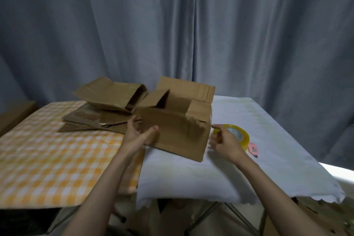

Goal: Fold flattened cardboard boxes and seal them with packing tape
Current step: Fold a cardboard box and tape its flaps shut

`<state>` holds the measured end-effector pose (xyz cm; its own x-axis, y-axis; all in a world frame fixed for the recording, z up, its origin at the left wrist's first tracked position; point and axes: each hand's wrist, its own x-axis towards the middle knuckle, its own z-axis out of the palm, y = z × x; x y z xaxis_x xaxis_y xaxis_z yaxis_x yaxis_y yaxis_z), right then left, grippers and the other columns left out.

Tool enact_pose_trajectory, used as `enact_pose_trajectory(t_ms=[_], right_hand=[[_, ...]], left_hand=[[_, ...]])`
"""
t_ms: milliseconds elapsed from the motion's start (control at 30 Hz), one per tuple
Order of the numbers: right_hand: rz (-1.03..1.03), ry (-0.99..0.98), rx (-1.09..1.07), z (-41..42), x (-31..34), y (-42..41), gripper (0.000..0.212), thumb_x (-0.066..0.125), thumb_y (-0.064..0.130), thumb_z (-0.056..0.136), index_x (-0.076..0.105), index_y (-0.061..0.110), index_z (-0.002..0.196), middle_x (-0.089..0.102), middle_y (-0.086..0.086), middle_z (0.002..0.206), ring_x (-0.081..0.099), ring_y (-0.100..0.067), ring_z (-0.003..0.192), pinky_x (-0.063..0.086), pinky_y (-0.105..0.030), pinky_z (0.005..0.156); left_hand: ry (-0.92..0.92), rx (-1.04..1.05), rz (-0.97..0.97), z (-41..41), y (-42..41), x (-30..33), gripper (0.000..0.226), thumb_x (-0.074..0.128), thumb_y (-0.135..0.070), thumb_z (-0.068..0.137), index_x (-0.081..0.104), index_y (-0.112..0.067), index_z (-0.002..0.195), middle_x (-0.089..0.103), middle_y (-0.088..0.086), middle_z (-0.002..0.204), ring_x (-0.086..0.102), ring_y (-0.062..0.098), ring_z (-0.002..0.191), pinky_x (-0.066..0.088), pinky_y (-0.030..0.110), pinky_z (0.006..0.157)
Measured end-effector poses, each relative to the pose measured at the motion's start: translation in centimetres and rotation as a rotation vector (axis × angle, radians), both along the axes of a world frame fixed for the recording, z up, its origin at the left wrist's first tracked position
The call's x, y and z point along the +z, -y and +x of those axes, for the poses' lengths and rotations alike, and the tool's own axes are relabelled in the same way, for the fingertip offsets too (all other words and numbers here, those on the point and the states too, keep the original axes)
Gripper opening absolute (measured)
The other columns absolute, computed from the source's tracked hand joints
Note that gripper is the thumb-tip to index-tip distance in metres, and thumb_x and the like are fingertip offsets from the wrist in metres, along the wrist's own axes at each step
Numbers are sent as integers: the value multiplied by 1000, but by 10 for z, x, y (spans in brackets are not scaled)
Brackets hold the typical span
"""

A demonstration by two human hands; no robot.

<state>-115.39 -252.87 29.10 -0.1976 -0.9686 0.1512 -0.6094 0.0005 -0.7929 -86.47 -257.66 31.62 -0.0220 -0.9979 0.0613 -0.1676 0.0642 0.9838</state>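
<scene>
- Hanging behind everything is a big grey-blue curtain [191,25], and it is not in the way of anything.
- Next biggest is the table [268,140], with a white cloth on the right side and an orange checked cloth [47,149] on the left side.
- One cardboard box [178,120] is already popped up into a box shape. It sits at the back middle of the table, just where the two cloths meet, and it leans a bit. Its top flaps stick up and I see no tape on them, so I think the closing and taping are still to do.
- A pile of flat boxes [99,113] lies on the checked cloth, just left of the open box. These still need folding, so I think most of the job is left.
- The left hand [139,136] holds the near left corner of the open box, thumb on the front, fingers round the side.
- The right hand [224,142] holds nothing. Its fingers are apart, one pointing, close to the box's right side.
- A yellow roll of tape [237,134] lies on the white cloth, partly behind the right hand.
- A small pink thing [253,150] lies by the roll. I cannot tell what it is.
</scene>
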Motion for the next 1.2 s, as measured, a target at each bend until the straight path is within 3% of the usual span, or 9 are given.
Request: enact_pose_trajectory(t_ms=[100,167,267,433,533,633,800,1033,1200], right_hand=[[-194,119,-27,1,23,-10,69,58,-11,87,39,20,146,48,-5,130,58,-19,100,45,-13,77],[-281,161,53,5,38,-14,64,51,-9,92,44,30,142,41,2,145,52,-15,123,46,-23,99],[-204,194,77,12,51,-6,35,38,14,107,55,38,126,38,12,153,35,-7,142,28,-29,118],[-124,237,29,16,64,14,28,45,29,106,62,23,127,58,7,139,59,-2,106,46,-20,91],[-75,365,27,12,71,26,43,55,19,103,39,22,143,59,1,127,64,0,79,48,-13,65],[-19,431,50,8,78,34,68,51,13,102,16,25,159,47,7,149,58,-15,114,46,-21,76],[-91,390,119,4,77,30,62,53,3,99,37,35,150,56,-4,122,61,-21,100,56,-22,73],[-163,173,265,-7,54,6,36,55,1,98,57,26,124,51,13,135,52,-7,124,48,-13,90],[-132,220,195,-3,58,7,12,49,28,105,60,27,111,60,21,112,61,-12,109,55,-37,93]], left_hand=[[-11,-26,-198,11,-1,10,81,73,-12,88,28,-29,154,50,-19,133,51,2,126,47,29,102],[46,-53,-229,16,-1,20,55,67,-33,91,46,-35,143,55,-24,126,55,-8,114,50,28,96],[82,-63,-208,19,4,30,46,49,-69,92,64,-28,109,67,-4,108,63,16,106,49,51,100],[205,31,-221,8,22,47,49,54,-59,95,55,-13,79,57,10,86,56,24,80,42,39,70],[232,90,-196,0,36,46,33,69,-40,91,57,-10,90,54,5,88,52,18,79,37,32,66],[222,159,-204,-7,41,42,35,76,-28,86,53,-15,109,53,0,95,52,18,88,39,30,69],[661,388,-385,-19,33,37,18,74,-34,85,62,-22,88,38,-3,105,38,24,108,37,38,89],[711,474,-405,-33,17,38,19,68,-34,90,56,-20,85,41,1,99,46,23,99,40,36,67],[879,470,-423,-37,-7,40,30,56,-48,94,61,-19,102,56,8,101,55,30,99,39,43,82]])
